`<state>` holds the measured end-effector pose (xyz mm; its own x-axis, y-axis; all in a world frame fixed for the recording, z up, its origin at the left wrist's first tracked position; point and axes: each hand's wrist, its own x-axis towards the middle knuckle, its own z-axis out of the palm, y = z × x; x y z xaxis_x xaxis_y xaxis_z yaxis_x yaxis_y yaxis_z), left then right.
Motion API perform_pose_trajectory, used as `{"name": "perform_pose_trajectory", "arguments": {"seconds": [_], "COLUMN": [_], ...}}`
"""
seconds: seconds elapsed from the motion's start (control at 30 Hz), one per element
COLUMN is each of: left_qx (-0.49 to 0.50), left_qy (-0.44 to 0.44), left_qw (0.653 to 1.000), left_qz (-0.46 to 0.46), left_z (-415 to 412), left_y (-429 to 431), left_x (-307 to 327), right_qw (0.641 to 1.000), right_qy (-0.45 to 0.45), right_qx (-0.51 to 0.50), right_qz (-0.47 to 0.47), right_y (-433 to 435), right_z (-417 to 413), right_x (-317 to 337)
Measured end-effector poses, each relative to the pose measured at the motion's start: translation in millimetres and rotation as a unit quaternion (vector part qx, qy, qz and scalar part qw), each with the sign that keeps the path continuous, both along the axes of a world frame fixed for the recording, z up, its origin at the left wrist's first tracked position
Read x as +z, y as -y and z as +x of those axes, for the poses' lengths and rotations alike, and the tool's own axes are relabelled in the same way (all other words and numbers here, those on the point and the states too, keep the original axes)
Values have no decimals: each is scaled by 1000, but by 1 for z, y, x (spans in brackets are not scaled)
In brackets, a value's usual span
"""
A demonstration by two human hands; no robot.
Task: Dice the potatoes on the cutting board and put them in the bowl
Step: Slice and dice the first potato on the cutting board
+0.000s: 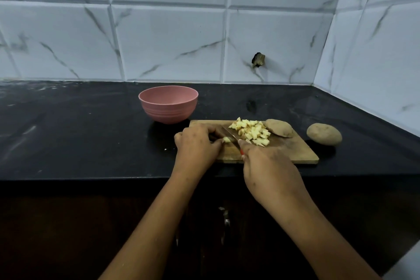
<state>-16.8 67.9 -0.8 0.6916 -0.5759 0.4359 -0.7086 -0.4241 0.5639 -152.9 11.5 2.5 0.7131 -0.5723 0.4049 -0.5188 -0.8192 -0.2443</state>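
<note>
A black stone counter (68, 134) runs along a wall of white marbled tiles (168, 41). One tile has a small dark hole (258, 59) (its edges ragged).

Pink bowl (168, 103); black counter (79, 132); pale-yellow dice (252, 132); grey-veined white tiles (168, 41).

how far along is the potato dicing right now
Done: a pile of diced potato sits on the cutting board. In hand: left hand steadies a last piece while right hand works the knife. Left: potato half, whole potato, filling the pink bowl.
</note>
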Motion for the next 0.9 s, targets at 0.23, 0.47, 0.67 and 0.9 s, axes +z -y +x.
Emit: {"name": "perform_pose_trajectory", "arguments": {"seconds": [0.23,0.47,0.67,0.9], "left_qx": [2,2,-15,-27], "left_qy": [-5,-13,-31,-27], "left_qw": [1000,1000,997,996], "left_qz": [6,-13,-64,-77], "left_z": [1,2,3,3], "left_y": [2,0,-2,-3], "left_x": [1,-3,-6,-6], "right_qw": [999,993,999,1000], "right_qy": [-33,-77,-13,0], "right_qx": [-18,-8,-15,5], "right_qz": [-11,-87,-37,-14], "right_y": [-3,-7,4,-9], "right_z": [3,18,5,5], "right_x": [4,4,1,-1]}}
